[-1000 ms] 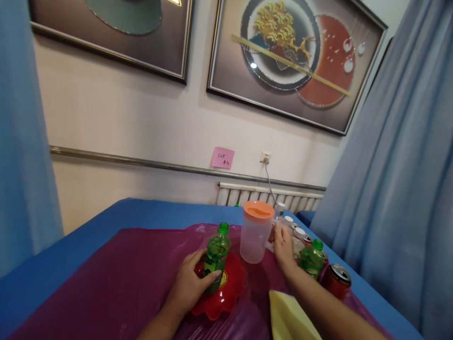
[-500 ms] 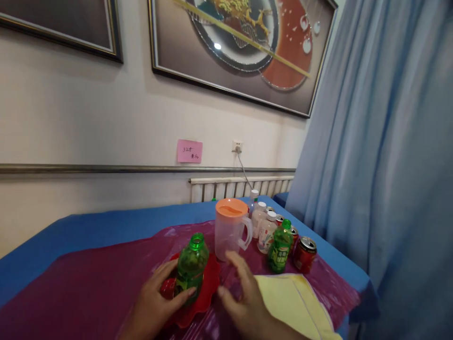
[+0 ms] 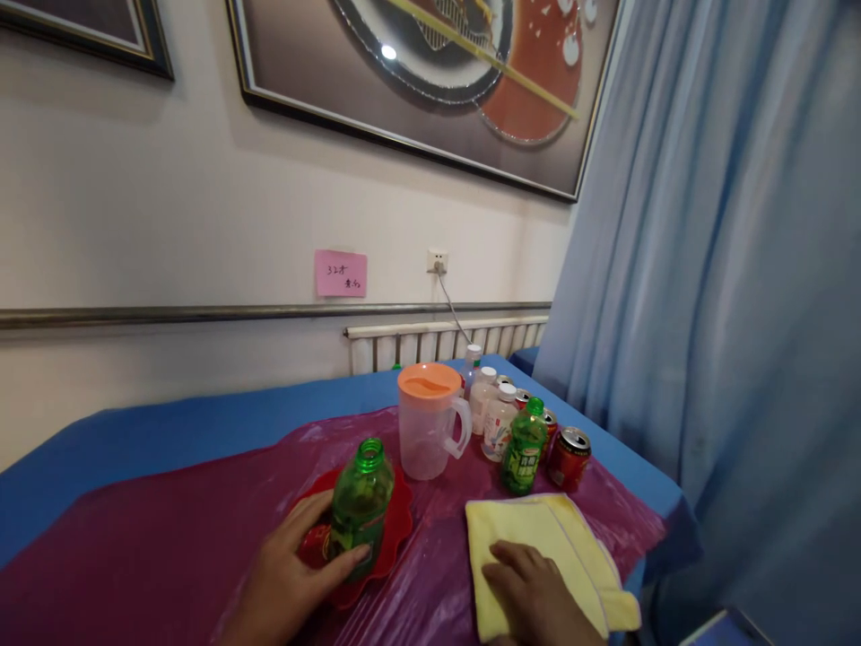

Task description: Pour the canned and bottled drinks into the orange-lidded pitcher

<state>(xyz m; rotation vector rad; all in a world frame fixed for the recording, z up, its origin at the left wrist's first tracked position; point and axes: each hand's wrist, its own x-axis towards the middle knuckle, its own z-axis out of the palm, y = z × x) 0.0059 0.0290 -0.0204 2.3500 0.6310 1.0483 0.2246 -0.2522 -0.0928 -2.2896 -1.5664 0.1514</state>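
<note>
Above purple sheeting (image 3: 168,520), your left hand (image 3: 289,561) wraps a green bottle (image 3: 361,507); your right hand (image 3: 534,583), loosely open, seemingly touches yellow cloth (image 3: 569,538)

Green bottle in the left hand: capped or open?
Open: the green bottle in the left hand has no cap; its bare neck shows.

Ahead of me stands a pale wall (image 3: 168,197). On it I see a large framed picture (image 3: 423,90), cut off at the top of my view, and the lower corner of a second frame (image 3: 81,27) to its left. Below are a pink note (image 3: 341,274) with dark handwriting, a socket (image 3: 437,260) with a cord (image 3: 453,302) hanging down, a metal rail (image 3: 202,315) and a white radiator (image 3: 417,330). Blue curtains (image 3: 706,269) fall in folds at right.
</note>
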